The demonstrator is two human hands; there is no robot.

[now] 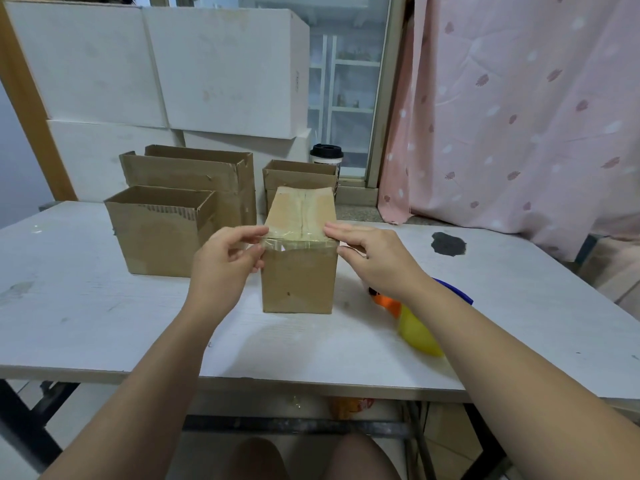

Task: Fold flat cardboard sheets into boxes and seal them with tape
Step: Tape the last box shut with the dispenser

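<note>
tape (298,241) spanning the near top edge of the box (299,282) is pinched by the left hand (221,261) (right hand (372,258) laid flat).

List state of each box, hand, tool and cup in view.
Centre box: upright, top shut, seam taped.
Tape strip: across near top edge.
Left hand: pinches the strip's left end.
Right hand: straight fingers press its right end.
Front-left box, back-left box, rear box: tops open.
Cup: lid on.
Tape dispenser: lying on table.
</note>
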